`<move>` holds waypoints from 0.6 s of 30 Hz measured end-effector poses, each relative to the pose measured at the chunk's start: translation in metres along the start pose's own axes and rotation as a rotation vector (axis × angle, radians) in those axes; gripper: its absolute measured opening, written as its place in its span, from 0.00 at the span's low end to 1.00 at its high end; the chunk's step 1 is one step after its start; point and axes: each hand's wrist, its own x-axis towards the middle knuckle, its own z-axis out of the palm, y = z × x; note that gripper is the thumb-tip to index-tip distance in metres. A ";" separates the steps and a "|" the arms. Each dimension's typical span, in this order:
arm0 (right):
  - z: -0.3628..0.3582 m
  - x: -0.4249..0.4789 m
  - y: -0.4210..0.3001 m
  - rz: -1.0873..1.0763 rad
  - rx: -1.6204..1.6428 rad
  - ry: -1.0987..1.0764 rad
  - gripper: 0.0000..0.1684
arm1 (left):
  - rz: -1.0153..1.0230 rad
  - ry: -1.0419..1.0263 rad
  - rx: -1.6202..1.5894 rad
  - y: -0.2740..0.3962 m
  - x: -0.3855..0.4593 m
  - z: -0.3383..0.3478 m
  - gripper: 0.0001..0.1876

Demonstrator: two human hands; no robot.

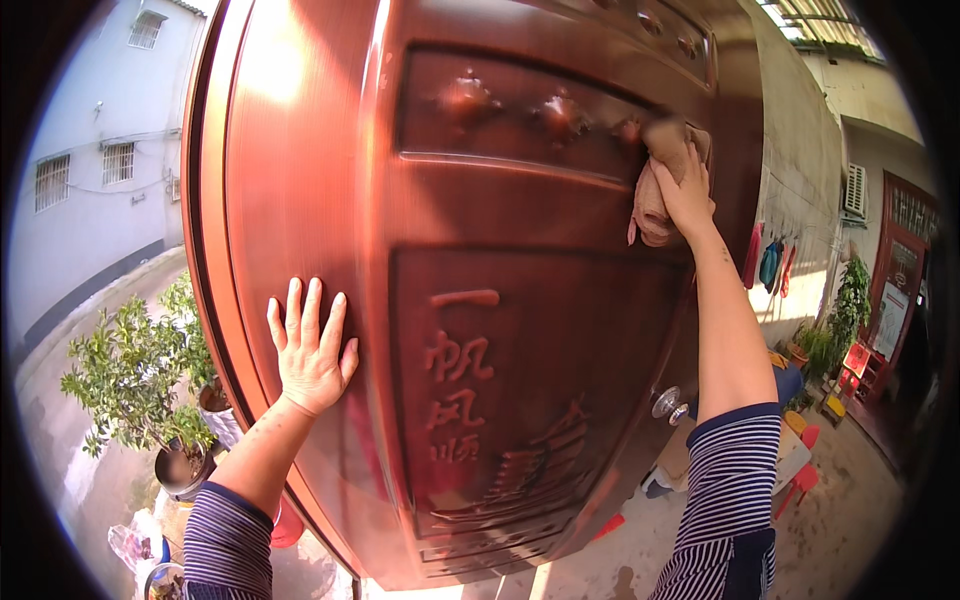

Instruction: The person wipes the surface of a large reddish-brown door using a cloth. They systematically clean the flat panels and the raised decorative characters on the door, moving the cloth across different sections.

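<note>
A reddish-brown door with raised panels, embossed writing and a sailing-ship relief stands right in front of me. My left hand lies flat on the door's left part, fingers spread, holding nothing. Higher up at the right, my right hand grips a folded brownish-pink cloth against the upper panel, beside a row of raised ornaments. The palm side of the right hand is hidden. A round metal doorknob sits below it, left of my right forearm.
Potted shrubs stand left of the door, with a plastic bag below them. Cloths hang on the right wall. Beyond my right arm are red stools, potted plants and another doorway.
</note>
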 end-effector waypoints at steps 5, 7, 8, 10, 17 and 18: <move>0.003 -0.004 -0.056 -0.183 0.204 0.125 0.39 | 0.008 0.002 -0.006 0.000 -0.001 0.001 0.33; 0.013 -0.020 -0.125 -0.278 0.274 0.139 0.39 | 0.004 -0.005 0.008 -0.003 -0.001 -0.002 0.33; 0.016 -0.027 -0.157 -0.358 0.275 0.139 0.39 | 0.002 -0.006 0.004 -0.003 -0.001 -0.001 0.33; 0.027 -0.040 -0.219 -0.559 0.231 0.144 0.36 | 0.002 -0.008 0.004 -0.004 -0.002 -0.002 0.33; 0.042 -0.049 -0.278 -0.827 0.186 0.150 0.41 | 0.017 -0.006 -0.015 -0.004 -0.001 -0.002 0.32; 0.038 -0.045 -0.267 -0.880 0.193 0.137 0.41 | 0.010 -0.010 -0.005 -0.005 -0.001 -0.003 0.32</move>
